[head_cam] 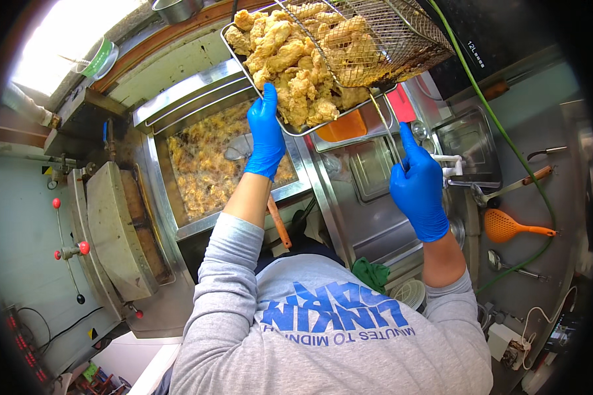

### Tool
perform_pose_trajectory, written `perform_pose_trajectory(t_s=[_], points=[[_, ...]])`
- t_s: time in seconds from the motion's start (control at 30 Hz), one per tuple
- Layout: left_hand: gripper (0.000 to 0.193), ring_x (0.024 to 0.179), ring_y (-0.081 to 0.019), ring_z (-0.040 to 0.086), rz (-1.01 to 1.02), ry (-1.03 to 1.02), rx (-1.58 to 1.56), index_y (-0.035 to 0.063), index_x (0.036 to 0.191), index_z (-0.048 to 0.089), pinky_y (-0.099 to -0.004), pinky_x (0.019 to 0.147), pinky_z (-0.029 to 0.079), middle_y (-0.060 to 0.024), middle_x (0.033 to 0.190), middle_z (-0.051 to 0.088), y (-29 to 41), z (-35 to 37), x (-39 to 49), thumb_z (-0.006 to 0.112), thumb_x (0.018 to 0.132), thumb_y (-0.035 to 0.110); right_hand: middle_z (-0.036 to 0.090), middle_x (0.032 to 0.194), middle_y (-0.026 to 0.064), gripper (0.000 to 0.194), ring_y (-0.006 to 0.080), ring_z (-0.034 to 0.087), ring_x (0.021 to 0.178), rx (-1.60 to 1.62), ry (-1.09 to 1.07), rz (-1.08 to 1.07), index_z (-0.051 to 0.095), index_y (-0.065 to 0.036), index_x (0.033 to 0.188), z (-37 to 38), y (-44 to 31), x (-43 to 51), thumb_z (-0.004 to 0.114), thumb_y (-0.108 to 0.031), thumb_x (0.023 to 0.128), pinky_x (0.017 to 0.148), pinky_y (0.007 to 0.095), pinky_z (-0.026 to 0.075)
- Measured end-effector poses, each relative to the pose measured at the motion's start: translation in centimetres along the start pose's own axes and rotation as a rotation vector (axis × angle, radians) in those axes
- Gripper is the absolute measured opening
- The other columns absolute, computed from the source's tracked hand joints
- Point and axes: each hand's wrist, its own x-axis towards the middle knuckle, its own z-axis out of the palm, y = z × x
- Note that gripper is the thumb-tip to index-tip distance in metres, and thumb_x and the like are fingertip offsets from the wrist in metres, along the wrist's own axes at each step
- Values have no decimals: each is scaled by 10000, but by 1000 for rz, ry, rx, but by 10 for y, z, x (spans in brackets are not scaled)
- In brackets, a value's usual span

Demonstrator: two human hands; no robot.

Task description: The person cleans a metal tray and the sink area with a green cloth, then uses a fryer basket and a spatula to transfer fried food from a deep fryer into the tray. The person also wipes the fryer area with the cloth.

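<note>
My left hand (267, 133), in a blue glove, grips the near rim of a metal tray (296, 132) heaped with fried chicken pieces (281, 54). In my right hand (417, 182), also gloved in blue, is the handle of a wire fry basket (356, 44). The basket lies tilted over the right part of the tray, with chicken showing through its mesh. Below and left of the tray, more pieces bubble in the oil of a deep fryer (207, 163). A skimmer with a wooden handle (279, 222) reaches into the fryer, partly behind my left forearm.
An orange-filled metal container (343, 127) sits beneath the tray's right side. A green hose (504, 128) runs down the right. An orange slotted ladle (506, 225) and other utensils hang there. A green cloth (370, 274) is near my waist. Pressure-fryer-like equipment (118, 232) stands at left.
</note>
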Motion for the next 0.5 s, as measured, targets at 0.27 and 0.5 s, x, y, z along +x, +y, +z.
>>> perform_pose_trajectory(t_s=[0.27,0.5], points=[[451,623,-75,395,1,60,-58,129,630,453,-272,581,341,48,651,404,3,-6,8,632,917,427,524,695,127,680,217,522,542,73,10,-69,458,-104,1412,0,-11,6,536,19,748,537,363,440],[428,597,-93,453,18,64,-45,131,631,478,-286,557,373,28,644,452,13,-54,15,628,922,407,467,646,6,606,59,389,535,411,-100,32,474,-52,1388,-32,-19,8,480,47,790,494,267,378]])
